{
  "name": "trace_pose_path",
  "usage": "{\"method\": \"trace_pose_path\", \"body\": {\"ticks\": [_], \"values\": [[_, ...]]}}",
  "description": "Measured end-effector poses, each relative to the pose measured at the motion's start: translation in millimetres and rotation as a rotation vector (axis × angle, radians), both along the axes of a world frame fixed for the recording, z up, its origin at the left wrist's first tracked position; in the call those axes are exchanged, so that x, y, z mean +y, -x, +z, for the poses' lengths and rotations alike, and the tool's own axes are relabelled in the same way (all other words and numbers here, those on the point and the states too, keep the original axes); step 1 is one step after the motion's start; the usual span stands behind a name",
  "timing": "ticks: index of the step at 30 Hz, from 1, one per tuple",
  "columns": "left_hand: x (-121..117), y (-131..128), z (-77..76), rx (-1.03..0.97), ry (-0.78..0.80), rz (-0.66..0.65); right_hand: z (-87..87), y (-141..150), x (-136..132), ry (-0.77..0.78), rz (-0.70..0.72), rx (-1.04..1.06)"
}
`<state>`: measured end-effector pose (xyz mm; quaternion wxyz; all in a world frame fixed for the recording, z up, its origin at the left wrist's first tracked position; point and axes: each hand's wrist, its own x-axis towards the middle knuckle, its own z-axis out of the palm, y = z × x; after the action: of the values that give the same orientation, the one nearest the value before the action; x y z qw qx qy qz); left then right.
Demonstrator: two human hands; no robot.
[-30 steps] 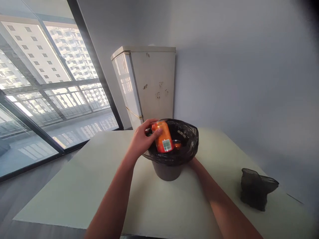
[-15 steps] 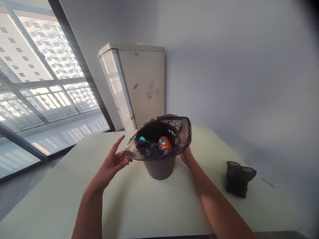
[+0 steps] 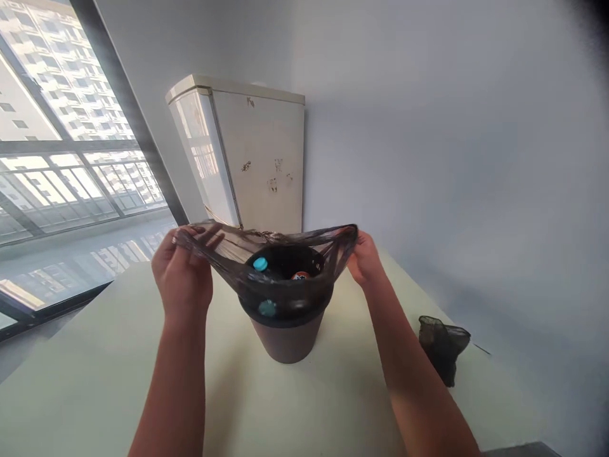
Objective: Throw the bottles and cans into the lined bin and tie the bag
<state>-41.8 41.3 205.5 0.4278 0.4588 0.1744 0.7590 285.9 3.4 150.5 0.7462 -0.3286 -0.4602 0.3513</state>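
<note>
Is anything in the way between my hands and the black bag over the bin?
Nothing visible is. The left hand and right hand already grip the black bag by its edge. The blue cap shows inside the bin, and the dark pouch lies off right.

Shows a whitish refrigerator (image 3: 257, 139) with dark marks (image 3: 246, 167) on its side, near a grey wall (image 3: 428, 139). Looks out, at left, through dark-framed glass (image 3: 128, 106) onto a railing (image 3: 52, 184) and tall pale buildings (image 3: 71, 76). Has a crumpled, dark, see-through bag (image 3: 440, 349) resting near the right edge of a pale green table (image 3: 333, 406).
</note>
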Motion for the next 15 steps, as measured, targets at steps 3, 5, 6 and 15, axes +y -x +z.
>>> {"method": "trace_pose_path", "body": {"ticks": [3,5,6,15], "values": [[19.4,-2.8,11.1,-0.297,0.035,-0.108,23.0,-3.5,-12.4,-0.115,0.026,0.188],[30.4,0.0,9.8,-0.429,0.088,-0.2,35.2,-3.2,-21.3,-0.156,0.067,0.244],[34.4,0.6,7.5,-0.459,0.113,-0.261,40.1,-1.9,-24.9,-0.158,0.098,0.256],[18.5,-37.0,2.0,-0.293,0.144,-0.513,55.3,15.1,-41.9,-0.236,0.121,0.295]]}}
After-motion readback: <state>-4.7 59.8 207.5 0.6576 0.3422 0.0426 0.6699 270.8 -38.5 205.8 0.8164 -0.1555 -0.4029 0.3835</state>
